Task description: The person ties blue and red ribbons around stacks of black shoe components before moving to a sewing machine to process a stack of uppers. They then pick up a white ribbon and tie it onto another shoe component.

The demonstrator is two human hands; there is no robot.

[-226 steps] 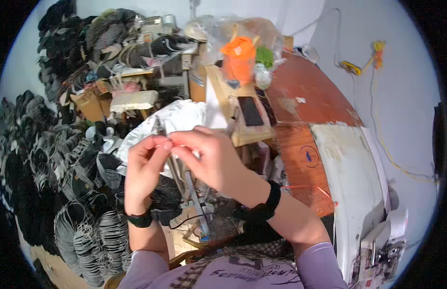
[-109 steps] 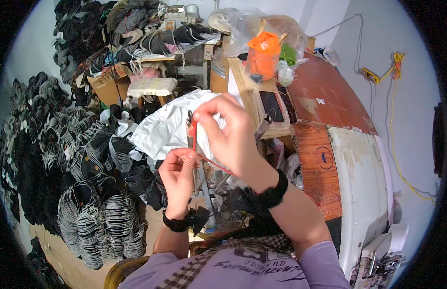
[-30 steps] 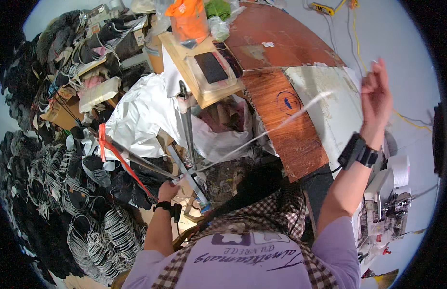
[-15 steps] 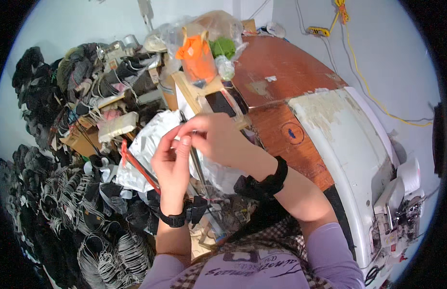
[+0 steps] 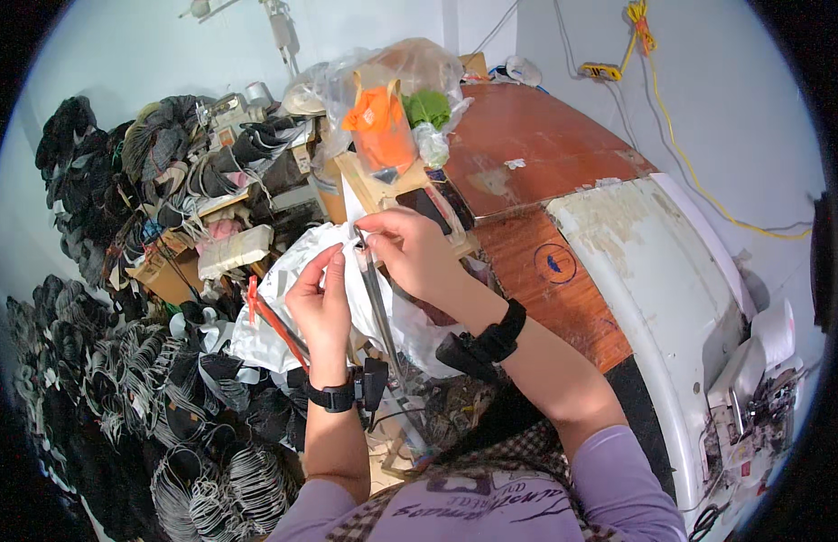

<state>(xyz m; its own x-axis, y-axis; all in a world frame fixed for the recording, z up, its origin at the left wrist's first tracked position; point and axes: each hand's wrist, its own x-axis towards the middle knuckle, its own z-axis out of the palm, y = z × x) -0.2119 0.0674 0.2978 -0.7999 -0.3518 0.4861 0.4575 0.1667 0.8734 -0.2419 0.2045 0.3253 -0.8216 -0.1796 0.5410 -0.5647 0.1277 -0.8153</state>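
Metal rod (image 5: 380, 307) upright-tilted, long axis 12-to-6, top at 12. Left hand (image 5: 321, 303), right hand (image 5: 417, 253) both pinched at rod top.

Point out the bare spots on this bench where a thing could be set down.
The reddish brown tabletop is bare between the orange bag and the white worn panel, which is also mostly bare. To the left it is crowded: piled black straps, boxes, and white plastic under the left hand and right hand.
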